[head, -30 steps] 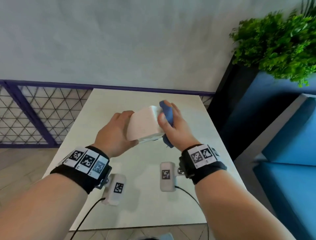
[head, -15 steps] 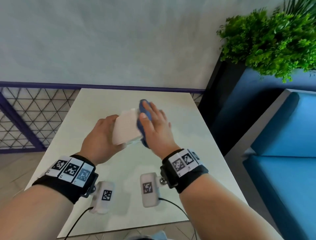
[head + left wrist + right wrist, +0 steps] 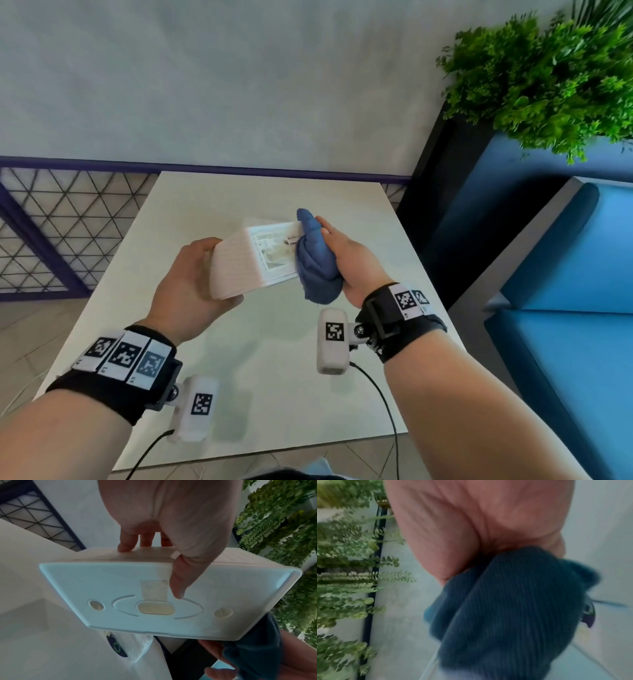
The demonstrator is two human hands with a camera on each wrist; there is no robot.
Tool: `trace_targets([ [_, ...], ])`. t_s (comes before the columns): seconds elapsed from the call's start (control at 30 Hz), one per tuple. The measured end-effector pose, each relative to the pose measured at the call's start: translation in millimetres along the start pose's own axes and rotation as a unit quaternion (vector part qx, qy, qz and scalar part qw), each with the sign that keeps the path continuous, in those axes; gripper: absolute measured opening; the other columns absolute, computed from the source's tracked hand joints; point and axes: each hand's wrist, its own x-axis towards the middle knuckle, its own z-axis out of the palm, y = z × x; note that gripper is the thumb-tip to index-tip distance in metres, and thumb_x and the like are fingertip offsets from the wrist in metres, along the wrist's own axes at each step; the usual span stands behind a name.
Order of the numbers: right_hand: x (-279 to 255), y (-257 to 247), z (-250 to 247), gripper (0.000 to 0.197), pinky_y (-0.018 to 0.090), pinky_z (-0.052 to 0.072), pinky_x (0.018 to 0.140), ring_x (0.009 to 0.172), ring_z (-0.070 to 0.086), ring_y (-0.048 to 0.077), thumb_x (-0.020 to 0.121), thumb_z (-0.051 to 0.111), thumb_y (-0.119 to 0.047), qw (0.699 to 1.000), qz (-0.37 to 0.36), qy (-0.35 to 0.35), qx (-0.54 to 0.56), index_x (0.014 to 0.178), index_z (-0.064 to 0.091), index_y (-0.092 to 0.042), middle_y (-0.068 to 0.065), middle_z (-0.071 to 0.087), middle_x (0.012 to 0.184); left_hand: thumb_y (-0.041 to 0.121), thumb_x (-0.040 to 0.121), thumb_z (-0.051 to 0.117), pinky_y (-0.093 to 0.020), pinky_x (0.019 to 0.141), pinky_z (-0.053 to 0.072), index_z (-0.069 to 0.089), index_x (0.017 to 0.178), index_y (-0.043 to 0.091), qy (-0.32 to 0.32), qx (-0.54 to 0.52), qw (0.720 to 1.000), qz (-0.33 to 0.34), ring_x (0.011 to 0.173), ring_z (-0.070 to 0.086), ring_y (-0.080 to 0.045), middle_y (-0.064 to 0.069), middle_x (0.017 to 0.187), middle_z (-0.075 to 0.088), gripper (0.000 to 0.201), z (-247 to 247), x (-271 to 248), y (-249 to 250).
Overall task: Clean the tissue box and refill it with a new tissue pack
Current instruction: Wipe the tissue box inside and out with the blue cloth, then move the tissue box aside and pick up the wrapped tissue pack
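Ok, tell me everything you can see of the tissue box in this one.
The tissue box is white, plastic-looking, rectangular with ribbed side walls. It is held tilted in the air above the table. The left hand grips it, fingers over one ribbed side and thumb on a flat face that has an oval slot, two round marks and a tape patch. Another face carries a printed label. The right hand presses a blue cloth against that labelled face.

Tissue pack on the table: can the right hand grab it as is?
Probably not: the right hand is gripping the cloth against the box; the tissue pack lies under the box.
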Motion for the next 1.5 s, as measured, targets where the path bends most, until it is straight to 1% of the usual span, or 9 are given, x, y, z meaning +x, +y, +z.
trace_targets([
  [0.2,-11.5,-3.8,-38.2,0.041,0.006,0.043,0.070,0.079,0.055,-0.002,0.093,0.054,-0.015,0.975,-0.056,0.153,-0.153,0.129,0.058,-0.034,-0.006,0.062,0.100,0.031,0.059,0.085,-0.043,0.094,0.041,0.042,0.122,0.039,-0.017,0.133,0.991,0.004,0.108,0.049,-0.018,0.008,0.122,0.049,0.076,4.2,-1.4,-4.5],
  [0.3,-16.1,10.2,-53.5,0.046,0.020,0.042,0.081,0.087,0.058,0.012,0.093,0.052,-0.014,0.955,-0.026,0.133,-0.263,0.132,0.054,-0.039,0.005,0.060,0.109,0.040,0.056,0.073,-0.059,0.105,0.029,0.045,0.123,0.032,-0.043,0.318,0.945,0.068,0.106,0.052,-0.029,-0.001,0.109,0.056,0.073,21.8,-3.8,-16.0],
  [0.47,-27.2,47.7,-73.2,0.052,0.019,0.031,0.100,0.129,0.046,0.025,0.093,0.053,-0.013,0.903,-0.019,0.030,-0.429,0.140,0.045,-0.033,0.001,0.040,0.148,0.023,0.047,0.075,-0.045,0.083,0.040,0.051,0.116,0.024,-0.050,0.374,0.918,0.120,0.082,0.055,-0.033,-0.008,0.094,0.053,0.073,65.6,-21.4,-35.8],
  [0.77,-13.7,89.8,-97.3,0.063,0.027,0.044,0.096,0.129,0.047,0.028,0.095,0.043,-0.008,0.825,0.144,0.028,-0.546,0.151,0.022,-0.031,0.011,0.011,0.161,0.051,0.027,0.088,-0.047,0.090,0.029,0.046,0.122,0.027,-0.155,0.434,0.875,0.148,0.107,0.043,-0.029,-0.009,0.117,0.051,0.107,99.4,-27.8,-61.2],
  [0.9,-6.5,114.4,-77.2,0.056,0.033,0.025,0.115,0.144,0.025,0.028,0.103,0.034,-0.020,0.736,0.230,-0.082,-0.632,0.153,0.009,-0.012,0.010,0.015,0.160,0.064,0.047,0.079,-0.054,0.091,0.034,0.041,0.124,0.031,-0.172,0.435,0.876,0.116,0.114,0.041,-0.030,-0.007,0.121,0.053,0.091,95.0,-38.9,-67.1],
  [1.1,0.8,151.4,-62.7,0.073,0.043,0.023,0.117,0.147,0.003,0.038,0.097,0.044,-0.022,0.651,0.225,-0.125,-0.714,0.153,-0.003,-0.026,0.004,-0.010,0.162,0.065,0.065,0.065,-0.062,0.093,0.043,0.042,0.135,0.027,-0.196,0.445,0.870,0.086,0.121,0.042,-0.033,-0.008,0.126,0.053,0.083,93.0,-48.0,-73.4],
  [1.27,11.1,120.5,-61.2,0.056,0.042,0.029,0.115,0.142,0.029,0.032,0.101,0.037,-0.021,0.684,0.235,-0.106,-0.682,0.152,0.017,-0.013,0.013,0.019,0.159,0.057,0.076,0.057,-0.060,0.107,0.030,0.032,0.145,0.029,-0.213,0.423,0.876,0.094,0.134,0.036,-0.034,-0.007,0.143,0.040,0.079,86.6,-43.1,-71.7],
  [1.4,22.7,72.9,-34.7,0.055,0.042,0.037,0.109,0.127,0.047,0.024,0.086,0.049,-0.019,0.814,0.080,0.058,-0.572,0.140,0.044,-0.028,0.000,0.055,0.137,0.043,0.077,0.049,-0.041,0.088,0.039,0.056,0.117,0.020,-0.198,0.361,0.892,0.189,0.102,0.056,-0.026,-0.004,0.113,0.059,0.047,81.9,-48.5,-74.3],
  [1.5,32.8,47.7,6.1,0.069,0.039,0.037,0.109,0.129,0.039,0.024,0.078,0.062,-0.030,0.839,-0.048,0.004,-0.542,0.142,0.038,-0.032,0.001,0.050,0.139,0.033,0.083,0.036,-0.033,0.078,0.044,0.060,0.106,0.020,-0.296,0.324,0.882,0.173,0.088,0.059,-0.022,0.001,0.102,0.060,0.035,77.8,-50.6,-71.9],
])
